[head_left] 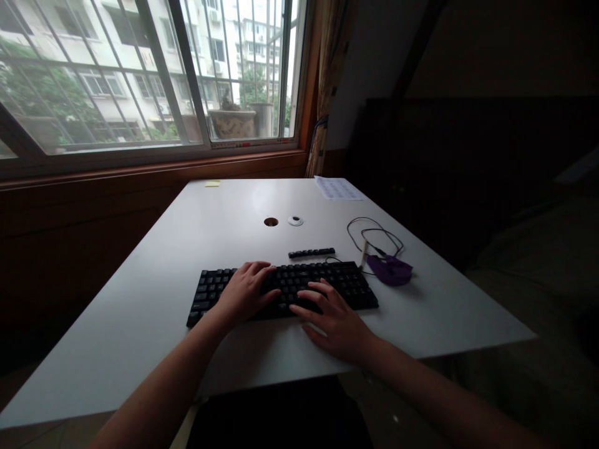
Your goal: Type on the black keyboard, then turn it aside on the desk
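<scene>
A black keyboard (pixel 349 284) lies on the white table, close to its front edge. My left hand (pixel 246 290) rests over the left half of the keys, fingers stretched forward and thumb pointing right. Over the right-middle keys is my right hand (pixel 334 321), with its fingers spread and its thumb near the front edge. Neither hand holds anything. Just behind the keyboard lies a narrow black strip of keys (pixel 312 253). To the right sits a purple object (pixel 390 269), its kind unclear, beside a looped black cable (pixel 381 227).
The white table (pixel 154 274) has a round cable hole (pixel 271 222) with a white ring-shaped cover (pixel 296 221) beside it. Printed paper (pixel 339 188) and a yellow note (pixel 212 183) lie at the far edge. A barred window (pixel 187 75) stands behind.
</scene>
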Tool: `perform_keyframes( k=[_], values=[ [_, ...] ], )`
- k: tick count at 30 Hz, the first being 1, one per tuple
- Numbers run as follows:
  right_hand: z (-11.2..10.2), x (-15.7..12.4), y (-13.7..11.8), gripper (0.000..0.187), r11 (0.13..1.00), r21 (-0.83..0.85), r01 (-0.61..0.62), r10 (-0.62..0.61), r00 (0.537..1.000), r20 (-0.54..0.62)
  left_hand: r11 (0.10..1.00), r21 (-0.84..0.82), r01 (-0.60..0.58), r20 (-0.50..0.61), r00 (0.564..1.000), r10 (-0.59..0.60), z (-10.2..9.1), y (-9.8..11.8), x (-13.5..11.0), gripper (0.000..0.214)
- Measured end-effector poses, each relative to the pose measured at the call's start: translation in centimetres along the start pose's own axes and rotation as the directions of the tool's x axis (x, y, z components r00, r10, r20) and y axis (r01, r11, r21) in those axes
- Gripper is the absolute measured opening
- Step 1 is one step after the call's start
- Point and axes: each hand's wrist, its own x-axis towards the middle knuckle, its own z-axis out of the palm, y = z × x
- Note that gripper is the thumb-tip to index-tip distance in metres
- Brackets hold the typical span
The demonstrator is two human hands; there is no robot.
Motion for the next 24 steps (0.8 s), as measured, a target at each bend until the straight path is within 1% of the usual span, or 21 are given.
perform_keyframes(
  k=[6, 9, 11, 14, 18, 21, 24],
  values=[
    [0.2, 0.0, -0.1, 0.046, 1.000, -0.006, -0.010, 0.010, 1.000, -0.022, 1.000, 0.001, 0.007, -0.002, 1.000, -0.007, -0.1, 0.1, 0.0, 0.049],
    [0.2, 0.7, 0.7, 0.042, 0.999, 0.034, -0.018, 0.019, 0.999, -0.047, 1.000, -0.001, 0.011, 0.007, 1.000, -0.011, -0.2, 0.2, 0.1, 0.048],
    [0.0, 1.7, 2.0, 0.035, 0.996, 0.078, -0.051, 0.057, 0.995, -0.085, 1.000, 0.001, 0.012, 0.012, 1.000, -0.012, -0.2, 0.2, 0.1, 0.048],
    [-0.1, 4.1, 4.8, 0.027, 0.982, 0.141, -0.128, 0.147, 0.979, -0.138, 1.000, -0.005, 0.009, 0.013, 1.000, -0.009, -0.1, 0.1, 0.2, 0.048],
    [0.7, 7.5, 8.5, 0.020, 0.958, 0.187, -0.218, 0.239, 0.965, -0.103, 0.999, -0.031, 0.012, 0.008, 1.000, -0.012, -0.1, 0.0, 0.2, 0.047],
    [2.0, 9.4, 10.4, 0.017, 0.966, 0.154, -0.207, 0.216, 0.976, -0.043, 0.999, -0.045, 0.027, 0.004, 1.000, -0.027, -0.2, 0.0, 0.3, 0.047],
    [3.4, 10.5, 11.4, 0.023, 0.978, 0.125, -0.170, 0.167, 0.985, 0.030, 0.998, -0.059, 0.035, -0.002, 0.999, -0.036, -0.1, -0.2, 0.3, 0.047]
  ],
)
